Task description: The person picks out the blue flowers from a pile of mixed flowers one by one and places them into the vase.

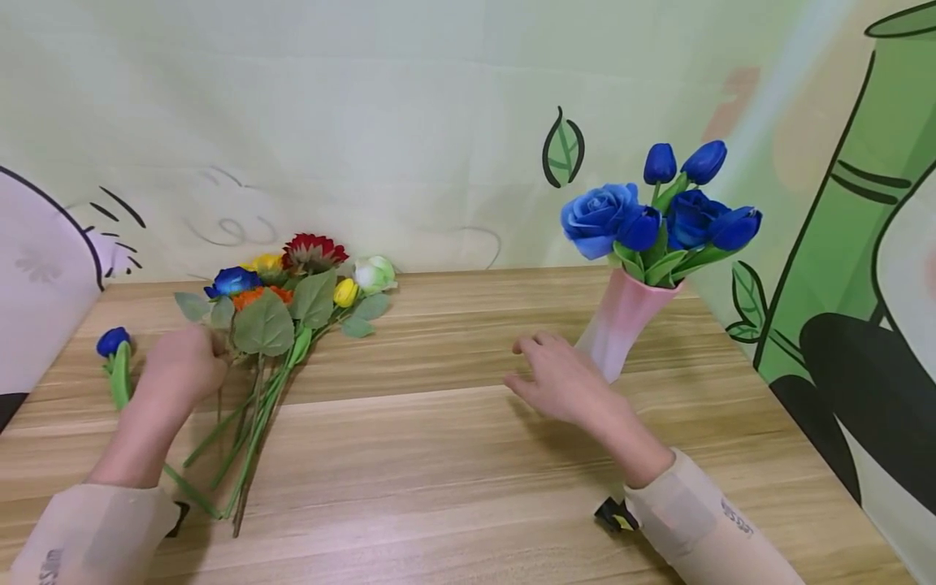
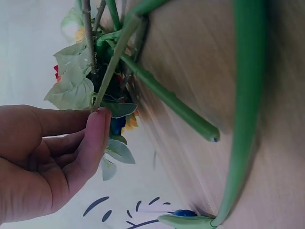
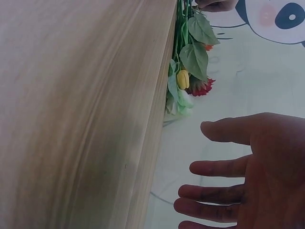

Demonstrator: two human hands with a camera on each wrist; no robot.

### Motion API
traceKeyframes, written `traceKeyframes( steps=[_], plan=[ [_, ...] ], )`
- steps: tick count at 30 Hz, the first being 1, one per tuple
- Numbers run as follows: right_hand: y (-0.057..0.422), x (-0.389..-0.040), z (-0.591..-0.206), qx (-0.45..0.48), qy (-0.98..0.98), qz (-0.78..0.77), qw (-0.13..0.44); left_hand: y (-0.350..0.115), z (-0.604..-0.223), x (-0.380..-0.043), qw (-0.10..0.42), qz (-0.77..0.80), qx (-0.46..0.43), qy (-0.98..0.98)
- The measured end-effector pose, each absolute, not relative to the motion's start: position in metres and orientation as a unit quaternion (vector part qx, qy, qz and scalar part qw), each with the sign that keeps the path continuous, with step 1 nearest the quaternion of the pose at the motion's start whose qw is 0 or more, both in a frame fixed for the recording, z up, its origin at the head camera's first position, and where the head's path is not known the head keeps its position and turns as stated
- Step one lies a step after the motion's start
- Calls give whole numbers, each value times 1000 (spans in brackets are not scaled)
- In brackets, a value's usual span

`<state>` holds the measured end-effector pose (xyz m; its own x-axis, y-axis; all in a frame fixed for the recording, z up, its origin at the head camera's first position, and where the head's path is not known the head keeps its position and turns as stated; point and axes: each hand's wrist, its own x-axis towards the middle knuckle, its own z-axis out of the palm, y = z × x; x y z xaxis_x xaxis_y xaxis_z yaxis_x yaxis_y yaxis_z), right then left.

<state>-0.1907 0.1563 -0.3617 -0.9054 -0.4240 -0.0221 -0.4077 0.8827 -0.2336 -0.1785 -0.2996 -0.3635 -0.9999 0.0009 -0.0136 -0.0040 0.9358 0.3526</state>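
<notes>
At the left of the head view, my left hand [image 1: 179,370] is at the near side of a bunch of artificial flowers. In the left wrist view its thumb and finger pinch a thin green flower stem [image 2: 114,62]; I cannot tell which bloom it belongs to. The bunch holds a blue rose [image 1: 234,281], a red flower [image 1: 313,252], a yellow tulip [image 1: 345,292] and a white flower [image 1: 374,275]. My right hand [image 1: 559,378] hovers over the table, fingers spread and holding nothing, beside a pink and white vase [image 1: 621,325].
Blue roses [image 1: 600,215] and blue tulips [image 1: 660,164] stand in the vase. A single blue tulip [image 1: 113,341] lies left of my left hand. Flower stems [image 1: 256,439] stretch across the wooden table [image 1: 409,471] towards its front. Behind it hangs a printed backdrop [image 1: 439,146].
</notes>
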Motion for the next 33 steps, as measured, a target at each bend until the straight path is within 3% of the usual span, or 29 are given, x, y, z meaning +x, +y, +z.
traceKeyframes(
  steps=[9, 18, 33],
  plan=[
    [156, -191, -362, -216, 969, -110, 38, -294, -358, -177, -25, 204, -15, 978],
    [157, -191, -363, -211, 970, -114, 43, -285, -353, -174, -109, 229, -11, 967],
    [156, -191, -361, -218, 968, -118, 38, -247, -337, -167, -122, 255, 26, 959]
  ],
)
